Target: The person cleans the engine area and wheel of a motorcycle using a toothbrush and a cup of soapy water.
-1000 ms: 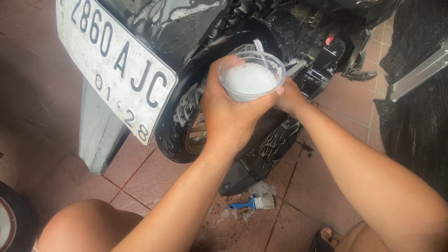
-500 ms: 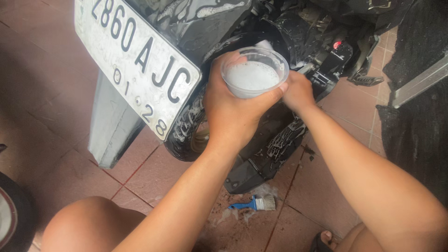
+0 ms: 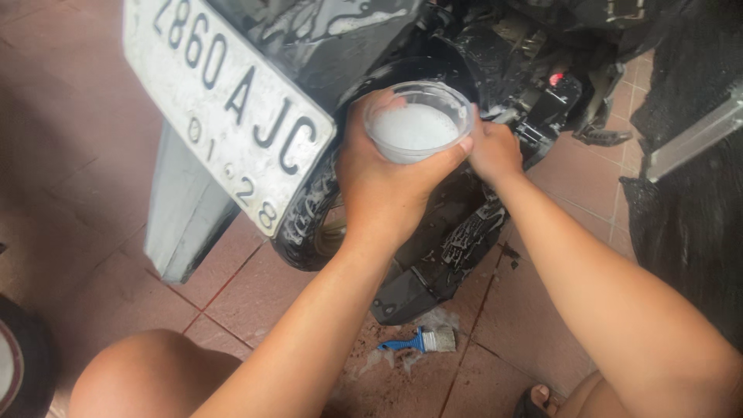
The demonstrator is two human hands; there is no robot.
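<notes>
My left hand (image 3: 383,182) grips a clear plastic cup (image 3: 416,124) full of white soapy foam, held upright over the rear wheel (image 3: 306,220) of a black motorcycle (image 3: 457,46). My right hand (image 3: 494,149) reaches behind the cup, against the wet black bodywork by the wheel; its fingers are hidden, so what it holds does not show. Suds streak the tyre and the black exhaust cover (image 3: 449,255) below my hands.
A white number plate (image 3: 224,101) on a grey mudguard (image 3: 182,217) juts out at the left. A blue-handled brush (image 3: 422,339) lies on the wet red floor tiles (image 3: 248,294). A black mat (image 3: 689,201) covers the right side. My knees are at the bottom.
The view shifted so the motorcycle sits further right in frame. My right hand moved slightly up beside the cup. The cup stays in my left hand.
</notes>
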